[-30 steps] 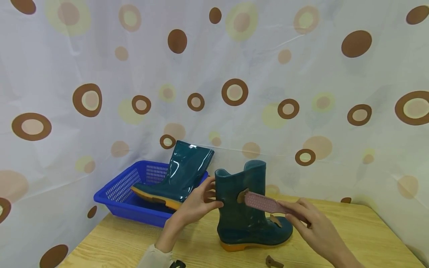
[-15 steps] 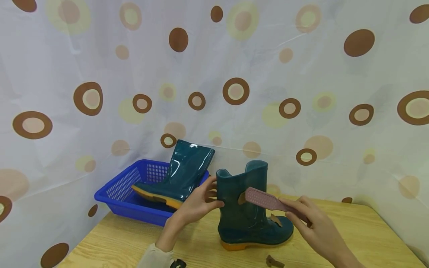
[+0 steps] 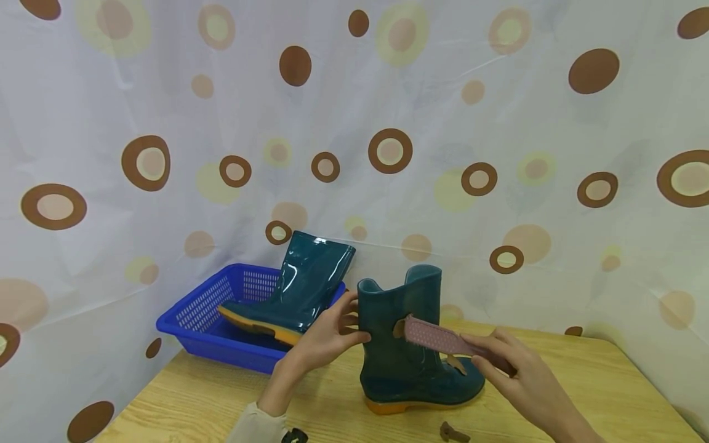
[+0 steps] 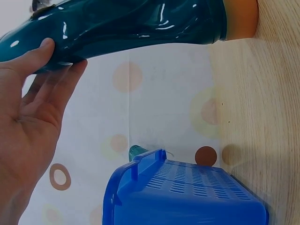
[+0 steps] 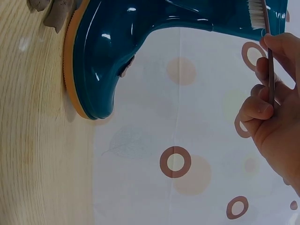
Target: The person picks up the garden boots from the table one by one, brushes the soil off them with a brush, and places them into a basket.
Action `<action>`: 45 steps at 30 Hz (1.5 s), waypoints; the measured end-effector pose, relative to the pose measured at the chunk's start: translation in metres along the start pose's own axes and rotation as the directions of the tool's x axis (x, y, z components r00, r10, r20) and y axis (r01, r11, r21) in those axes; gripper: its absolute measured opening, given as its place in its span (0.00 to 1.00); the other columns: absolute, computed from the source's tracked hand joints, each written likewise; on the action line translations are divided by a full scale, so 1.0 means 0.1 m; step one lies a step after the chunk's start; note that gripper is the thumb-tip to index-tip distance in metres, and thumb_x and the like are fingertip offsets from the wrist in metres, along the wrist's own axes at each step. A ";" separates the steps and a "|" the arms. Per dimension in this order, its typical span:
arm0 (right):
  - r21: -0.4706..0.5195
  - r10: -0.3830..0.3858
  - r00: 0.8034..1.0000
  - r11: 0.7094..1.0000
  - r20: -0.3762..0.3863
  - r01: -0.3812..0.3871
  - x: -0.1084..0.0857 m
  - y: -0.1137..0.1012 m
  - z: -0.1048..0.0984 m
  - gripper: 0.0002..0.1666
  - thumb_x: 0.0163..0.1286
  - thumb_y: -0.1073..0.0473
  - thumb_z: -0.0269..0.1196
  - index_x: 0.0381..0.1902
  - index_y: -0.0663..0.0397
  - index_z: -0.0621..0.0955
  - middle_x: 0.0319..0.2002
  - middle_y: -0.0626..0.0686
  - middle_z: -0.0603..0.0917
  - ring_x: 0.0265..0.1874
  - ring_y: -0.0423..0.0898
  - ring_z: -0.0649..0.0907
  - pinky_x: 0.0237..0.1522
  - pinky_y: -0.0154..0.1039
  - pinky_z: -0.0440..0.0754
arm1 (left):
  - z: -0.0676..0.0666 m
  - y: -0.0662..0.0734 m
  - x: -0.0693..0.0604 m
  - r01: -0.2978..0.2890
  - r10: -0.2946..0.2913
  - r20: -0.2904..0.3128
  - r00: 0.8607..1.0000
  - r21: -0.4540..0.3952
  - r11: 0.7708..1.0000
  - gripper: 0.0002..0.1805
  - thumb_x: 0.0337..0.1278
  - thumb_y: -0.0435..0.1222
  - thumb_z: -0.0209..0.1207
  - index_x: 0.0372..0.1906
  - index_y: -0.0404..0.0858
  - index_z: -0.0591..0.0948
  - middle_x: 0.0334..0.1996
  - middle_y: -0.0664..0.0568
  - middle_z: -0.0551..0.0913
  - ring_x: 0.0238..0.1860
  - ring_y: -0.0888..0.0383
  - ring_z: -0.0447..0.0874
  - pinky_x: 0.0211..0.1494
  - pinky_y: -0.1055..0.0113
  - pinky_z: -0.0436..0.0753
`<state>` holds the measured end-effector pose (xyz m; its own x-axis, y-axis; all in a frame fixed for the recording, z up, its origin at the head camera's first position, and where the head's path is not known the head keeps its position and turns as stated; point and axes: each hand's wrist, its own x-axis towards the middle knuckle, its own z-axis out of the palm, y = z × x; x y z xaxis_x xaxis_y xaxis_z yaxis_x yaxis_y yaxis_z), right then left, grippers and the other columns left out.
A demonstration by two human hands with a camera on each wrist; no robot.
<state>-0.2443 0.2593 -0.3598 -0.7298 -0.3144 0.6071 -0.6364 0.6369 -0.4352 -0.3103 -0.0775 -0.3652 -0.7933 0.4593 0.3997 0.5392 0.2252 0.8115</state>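
Observation:
A dark green rain boot (image 3: 393, 363) with an orange sole stands upright on the table. My left hand (image 3: 327, 335) holds the back of its shaft, thumb (image 4: 40, 56) on the near side and fingers behind. My right hand (image 3: 515, 375) grips the handle of a pinkish brush (image 3: 434, 337). In the right wrist view, its white bristles (image 5: 256, 14) face the boot shaft; whether they touch cannot be made out. A brown, mud-like patch (image 3: 398, 329) shows on the shaft beside the brush head. Another brown clump (image 3: 456, 365) sits on the boot's foot.
A blue plastic basket (image 3: 221, 354) stands left on the wooden table (image 3: 565, 381), with a second green boot (image 3: 310, 283) leaning in it. A brown piece (image 3: 454, 433) lies near the table's front. A dotted white curtain (image 3: 432, 227) hangs behind.
The brush head rises slightly on the shaft, then comes back down, the right hand moving a little with it. The left hand and the boot keep their places.

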 end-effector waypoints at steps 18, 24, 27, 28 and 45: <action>-0.052 -0.123 0.981 0.992 -0.148 0.117 0.02 -0.03 0.03 0.26 0.64 0.69 0.67 0.57 0.43 0.83 0.35 0.37 0.73 0.25 0.30 0.68 0.23 0.27 0.65 | -0.01 0.00 0.00 0.012 -0.012 0.013 1.000 -0.002 1.000 0.36 0.65 0.31 0.62 0.73 0.54 0.62 0.63 0.45 0.76 0.60 0.47 0.81 0.62 0.53 0.81; 0.003 -0.072 0.996 0.997 -0.059 0.072 0.01 -0.03 0.04 0.22 0.68 0.66 0.65 0.57 0.43 0.83 0.33 0.37 0.73 0.24 0.32 0.70 0.23 0.29 0.68 | -0.01 -0.01 0.00 0.016 -0.016 0.015 1.000 -0.008 1.000 0.36 0.65 0.31 0.62 0.73 0.54 0.62 0.63 0.45 0.76 0.60 0.47 0.81 0.62 0.53 0.81; 0.025 -0.039 0.999 0.999 -0.033 0.040 0.00 -0.03 0.02 0.21 0.69 0.64 0.64 0.58 0.44 0.83 0.32 0.38 0.73 0.24 0.33 0.70 0.23 0.30 0.68 | 0.00 -0.01 0.01 0.016 -0.016 0.013 1.000 -0.008 1.000 0.36 0.65 0.31 0.62 0.73 0.54 0.62 0.63 0.45 0.76 0.60 0.47 0.81 0.63 0.53 0.81; 0.028 -0.029 0.999 0.999 -0.025 0.029 0.00 -0.03 0.02 0.20 0.69 0.64 0.64 0.58 0.44 0.83 0.32 0.39 0.73 0.24 0.33 0.70 0.23 0.30 0.67 | 0.00 -0.01 0.01 0.017 -0.017 0.011 1.000 -0.006 1.000 0.36 0.65 0.32 0.62 0.73 0.54 0.62 0.63 0.45 0.76 0.60 0.47 0.81 0.63 0.53 0.81; 0.037 -0.128 0.975 0.990 -0.180 0.137 0.02 -0.05 0.01 0.26 0.62 0.74 0.66 0.57 0.49 0.83 0.33 0.39 0.74 0.23 0.32 0.66 0.21 0.27 0.65 | 0.00 -0.01 0.00 0.011 -0.011 0.014 1.000 -0.006 1.000 0.36 0.65 0.32 0.62 0.73 0.55 0.61 0.64 0.45 0.76 0.60 0.47 0.81 0.63 0.51 0.80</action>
<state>-0.2427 0.2552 -0.3574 -0.5855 -0.2615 0.7674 -0.7390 0.5612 -0.3727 -0.3111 -0.0781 -0.3658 -0.7954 0.4685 0.3845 0.5284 0.2255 0.8185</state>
